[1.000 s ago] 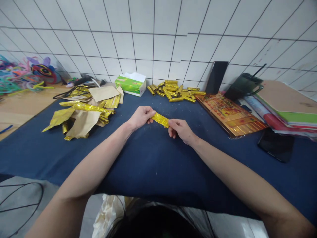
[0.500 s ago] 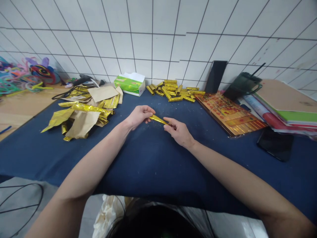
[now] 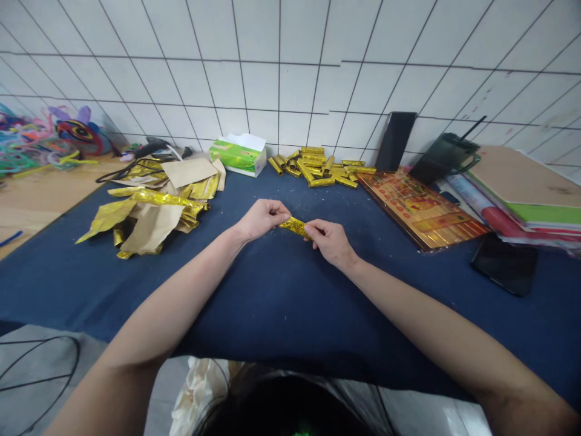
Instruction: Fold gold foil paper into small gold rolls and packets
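Note:
A small piece of gold foil paper (image 3: 294,226) is stretched between my two hands above the dark blue cloth (image 3: 281,290). My left hand (image 3: 265,219) pinches its left end between thumb and fingers. At its right end, my right hand (image 3: 330,242) grips the foil the same way. Beyond the hands, near the wall, lies a pile of several gold rolls (image 3: 318,166). Crumpled gold and brown paper sheets (image 3: 154,221) are heaped on the cloth to the left.
A green tissue box (image 3: 238,154) stands near the wall. At the right are an orange-gold packet (image 3: 422,212), an upright phone (image 3: 396,141), a dark cup (image 3: 442,158), stacked papers (image 3: 526,175) and a black phone (image 3: 505,264). Colourful pipe cleaners (image 3: 27,145) lie far left.
Both hands have come slightly nearer each other, the left moving right and a little down. The foil between them now shows a wider, crinkled face.

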A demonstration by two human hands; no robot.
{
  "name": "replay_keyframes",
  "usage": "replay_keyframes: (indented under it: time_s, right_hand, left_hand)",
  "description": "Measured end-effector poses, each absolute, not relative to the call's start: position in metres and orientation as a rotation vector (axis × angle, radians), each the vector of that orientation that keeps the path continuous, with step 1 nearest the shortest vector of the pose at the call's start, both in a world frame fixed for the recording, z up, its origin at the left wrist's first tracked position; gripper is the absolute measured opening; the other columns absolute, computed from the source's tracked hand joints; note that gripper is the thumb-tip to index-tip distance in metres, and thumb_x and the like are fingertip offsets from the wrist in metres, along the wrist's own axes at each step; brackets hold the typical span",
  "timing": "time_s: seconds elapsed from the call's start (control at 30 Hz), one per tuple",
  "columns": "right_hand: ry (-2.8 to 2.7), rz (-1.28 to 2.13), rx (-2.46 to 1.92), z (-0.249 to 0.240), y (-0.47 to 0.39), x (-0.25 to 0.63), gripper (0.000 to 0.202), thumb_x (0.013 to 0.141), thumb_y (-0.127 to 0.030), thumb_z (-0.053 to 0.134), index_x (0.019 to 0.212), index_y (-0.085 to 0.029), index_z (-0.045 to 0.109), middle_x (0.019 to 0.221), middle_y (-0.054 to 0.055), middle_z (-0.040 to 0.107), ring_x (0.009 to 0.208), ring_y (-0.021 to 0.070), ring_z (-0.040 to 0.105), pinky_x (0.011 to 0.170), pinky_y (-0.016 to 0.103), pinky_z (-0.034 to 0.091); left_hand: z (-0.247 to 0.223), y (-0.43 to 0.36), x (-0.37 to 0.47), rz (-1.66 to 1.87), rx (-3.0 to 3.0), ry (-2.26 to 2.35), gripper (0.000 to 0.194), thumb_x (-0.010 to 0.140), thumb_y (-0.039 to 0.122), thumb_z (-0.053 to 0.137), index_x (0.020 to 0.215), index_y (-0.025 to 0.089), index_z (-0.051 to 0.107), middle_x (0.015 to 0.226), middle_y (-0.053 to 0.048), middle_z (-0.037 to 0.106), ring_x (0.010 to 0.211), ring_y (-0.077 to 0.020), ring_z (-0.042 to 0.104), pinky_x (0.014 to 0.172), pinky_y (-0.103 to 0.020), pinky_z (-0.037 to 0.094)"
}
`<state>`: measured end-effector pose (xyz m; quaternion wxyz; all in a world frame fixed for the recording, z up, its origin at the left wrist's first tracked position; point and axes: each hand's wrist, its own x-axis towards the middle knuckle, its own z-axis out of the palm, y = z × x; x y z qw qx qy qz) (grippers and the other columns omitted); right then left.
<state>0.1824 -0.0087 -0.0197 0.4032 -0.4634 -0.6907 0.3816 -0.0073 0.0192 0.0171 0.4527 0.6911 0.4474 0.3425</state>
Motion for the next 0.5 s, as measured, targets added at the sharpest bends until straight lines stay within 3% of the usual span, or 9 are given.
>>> replay_keyframes:
  time_s: [0.17,0.33,0.5]
  right_hand:
    - [-1.845,0.967,-1.104,-0.020,-0.008,0.183,0.025,0.079,-0.037,0.051,0.087,-0.018,0.066,0.071,0.000,0.063,0.062,0.0116,0.054,0.056,0.024,0.041]
    - [-1.852,0.956,-1.155,-0.021,-0.012,0.182,0.030,0.083,-0.037,0.044,0.072,-0.016,0.062,0.060,0.000,0.059,0.056,0.0111,0.053,0.055,0.024,0.040]
    - [-1.936,0.863,-1.180,-0.014,-0.019,0.180,0.023,0.081,-0.038,0.049,0.084,-0.018,0.059,0.062,-0.002,0.058,0.054,0.0104,0.051,0.056,0.024,0.038]
  left_hand:
    - [0.017,0.014,0.000,0.808,1.792,1.074,0.006,0.070,0.016,0.057,0.070,0.011,0.061,0.057,0.002,0.054,0.052,-0.0062,0.045,0.053,-0.020,0.035]
    - [0.017,0.007,0.007,0.762,1.868,1.086,0.010,0.072,0.021,0.056,0.071,0.012,0.060,0.059,0.002,0.054,0.054,-0.0071,0.046,0.054,-0.021,0.035]
    - [0.017,0.007,0.007,0.782,1.893,1.093,0.008,0.072,0.019,0.054,0.068,0.013,0.057,0.059,0.003,0.053,0.054,-0.0074,0.045,0.054,-0.021,0.035]
